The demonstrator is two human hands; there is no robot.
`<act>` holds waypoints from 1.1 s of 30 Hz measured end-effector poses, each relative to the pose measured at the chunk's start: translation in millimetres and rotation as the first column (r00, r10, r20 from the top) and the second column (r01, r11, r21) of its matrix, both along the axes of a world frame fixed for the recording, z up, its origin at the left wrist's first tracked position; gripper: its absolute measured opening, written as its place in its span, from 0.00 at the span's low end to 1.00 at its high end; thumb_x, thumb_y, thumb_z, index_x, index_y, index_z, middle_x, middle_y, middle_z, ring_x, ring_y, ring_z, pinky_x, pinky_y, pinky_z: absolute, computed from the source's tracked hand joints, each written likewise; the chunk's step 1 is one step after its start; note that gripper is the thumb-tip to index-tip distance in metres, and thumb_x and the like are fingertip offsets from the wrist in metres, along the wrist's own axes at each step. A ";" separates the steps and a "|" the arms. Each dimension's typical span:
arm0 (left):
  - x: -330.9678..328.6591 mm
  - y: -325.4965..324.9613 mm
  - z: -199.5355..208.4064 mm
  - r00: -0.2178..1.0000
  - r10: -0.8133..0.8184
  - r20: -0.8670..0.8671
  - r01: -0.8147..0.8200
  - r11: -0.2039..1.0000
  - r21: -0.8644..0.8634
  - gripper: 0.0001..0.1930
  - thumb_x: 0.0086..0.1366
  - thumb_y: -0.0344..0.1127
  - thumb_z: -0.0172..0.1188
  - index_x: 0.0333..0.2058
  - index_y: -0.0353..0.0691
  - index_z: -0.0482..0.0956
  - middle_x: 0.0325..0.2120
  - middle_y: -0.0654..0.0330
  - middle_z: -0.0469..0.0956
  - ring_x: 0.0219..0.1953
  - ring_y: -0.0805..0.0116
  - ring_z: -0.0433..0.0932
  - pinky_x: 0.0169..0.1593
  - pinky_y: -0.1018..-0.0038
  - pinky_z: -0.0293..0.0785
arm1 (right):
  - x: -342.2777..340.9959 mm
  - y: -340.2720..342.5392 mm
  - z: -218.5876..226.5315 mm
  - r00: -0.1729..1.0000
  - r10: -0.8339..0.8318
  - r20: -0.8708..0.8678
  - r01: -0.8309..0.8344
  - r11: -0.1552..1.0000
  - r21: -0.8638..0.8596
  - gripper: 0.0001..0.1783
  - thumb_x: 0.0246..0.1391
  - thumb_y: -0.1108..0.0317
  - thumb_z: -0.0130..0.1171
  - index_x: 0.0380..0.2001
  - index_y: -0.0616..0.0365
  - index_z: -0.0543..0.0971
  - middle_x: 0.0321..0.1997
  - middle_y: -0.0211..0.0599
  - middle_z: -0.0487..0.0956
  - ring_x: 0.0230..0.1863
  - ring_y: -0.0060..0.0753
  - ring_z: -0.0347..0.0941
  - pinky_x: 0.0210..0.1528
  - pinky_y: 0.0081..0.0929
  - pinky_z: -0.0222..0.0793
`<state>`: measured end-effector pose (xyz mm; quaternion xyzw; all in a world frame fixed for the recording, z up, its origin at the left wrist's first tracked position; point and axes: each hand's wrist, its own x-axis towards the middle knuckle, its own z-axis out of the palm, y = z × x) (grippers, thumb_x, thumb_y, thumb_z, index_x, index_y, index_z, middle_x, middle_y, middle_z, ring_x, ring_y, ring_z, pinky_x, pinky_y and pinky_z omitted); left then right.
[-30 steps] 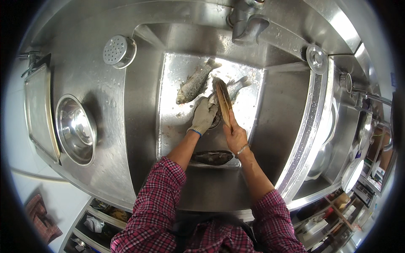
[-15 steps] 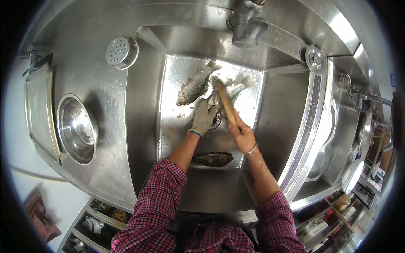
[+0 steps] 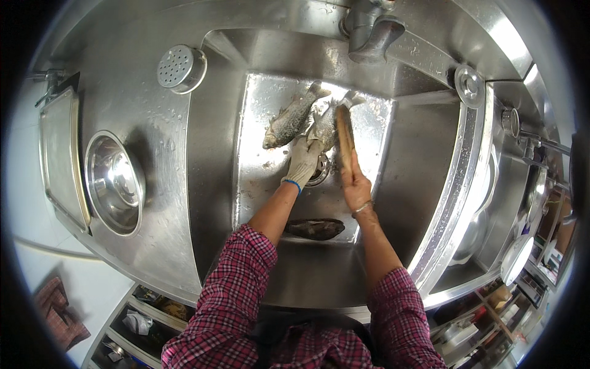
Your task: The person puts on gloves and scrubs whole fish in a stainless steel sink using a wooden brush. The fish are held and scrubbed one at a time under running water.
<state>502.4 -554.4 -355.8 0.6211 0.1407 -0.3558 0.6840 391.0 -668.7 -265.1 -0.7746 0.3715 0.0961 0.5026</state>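
My left hand (image 3: 302,160), in a pale knit glove with a blue cuff edge, is closed on the head end of a silvery fish (image 3: 326,130). My bare right hand (image 3: 355,187) grips a long wooden-handled tool (image 3: 344,132), its far part lying along the fish's right side near the tail. What its working end looks like cannot be made out. Just left of the held fish lies a second scaly fish (image 3: 292,122), tail pointing away. Nearer me, a dark fish (image 3: 315,229) lies crosswise. The drain (image 3: 319,171) shows partly between my hands.
All this is inside a deep steel sink (image 3: 215,154). A faucet (image 3: 373,37) overhangs its far edge. On the left counter are a perforated metal strainer cup (image 3: 182,69), a steel bowl (image 3: 114,182) and a tray (image 3: 64,157). Dishes and a strainer (image 3: 469,86) are on the right.
The tool has swung from slanting across the fish toward its head to lying along its right side, nearer the tail. My left hand keeps its hold. The whole view has shifted slightly.
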 end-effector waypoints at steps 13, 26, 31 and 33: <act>3.9 -19.9 33.6 0.964 0.227 -0.138 -0.223 0.974 0.039 0.09 0.62 0.39 0.57 0.31 0.40 0.75 0.17 0.67 0.68 0.11 0.76 0.64 0.11 0.76 0.52 | -16.8 23.2 -6.3 0.989 0.073 -0.126 -0.088 0.989 -0.119 0.36 0.64 0.62 0.51 0.73 0.46 0.53 0.32 0.56 0.80 0.32 0.58 0.78 0.37 0.47 0.72; -5.4 -4.5 -30.9 0.946 0.267 -0.185 -0.265 0.964 0.040 0.13 0.65 0.43 0.57 0.41 0.40 0.75 0.26 0.63 0.73 0.20 0.69 0.72 0.21 0.72 0.72 | -41.6 60.7 -2.3 0.994 0.108 0.020 -0.104 0.985 -0.138 0.37 0.64 0.63 0.52 0.73 0.53 0.52 0.30 0.59 0.79 0.30 0.54 0.79 0.36 0.39 0.74; -4.0 -21.7 13.6 0.955 0.240 -0.176 -0.240 0.971 0.021 0.14 0.66 0.43 0.57 0.43 0.39 0.74 0.28 0.61 0.73 0.21 0.72 0.70 0.21 0.78 0.69 | -38.4 28.4 20.8 0.997 0.036 -0.066 -0.044 0.992 -0.121 0.36 0.65 0.63 0.52 0.72 0.53 0.53 0.26 0.53 0.78 0.24 0.38 0.75 0.29 0.39 0.72; 0.9 -22.9 23.5 0.926 0.175 -0.334 -0.192 0.981 -0.019 0.15 0.66 0.42 0.57 0.46 0.39 0.73 0.31 0.61 0.72 0.22 0.73 0.69 0.23 0.79 0.69 | -22.0 18.5 5.8 0.994 0.059 -0.089 -0.074 0.981 -0.182 0.35 0.65 0.62 0.51 0.73 0.50 0.53 0.26 0.52 0.78 0.25 0.37 0.76 0.30 0.39 0.71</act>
